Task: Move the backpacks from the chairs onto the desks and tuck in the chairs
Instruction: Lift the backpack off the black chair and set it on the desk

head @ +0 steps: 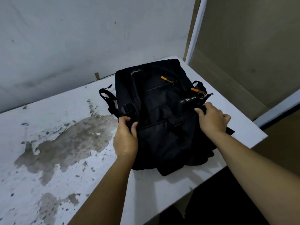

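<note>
A black backpack (pixel 162 114) with orange zipper pulls lies flat on the white desk (pixel 56 159), near the desk's right end. My left hand (pixel 125 138) grips the fabric on the backpack's left side, thumb over the front. On the right side, my right hand (pixel 211 118) holds the backpack with its fingers curled round the edge. Black straps stick out past both sides of the bag. No chair shows in the view.
The desk's surface is worn, with large brown-grey patches (pixel 73 138) left of the bag. A grey wall stands behind the desk. A white-framed panel (pixel 194 31) rises at the desk's right end. Dark floor lies below the desk's front edge.
</note>
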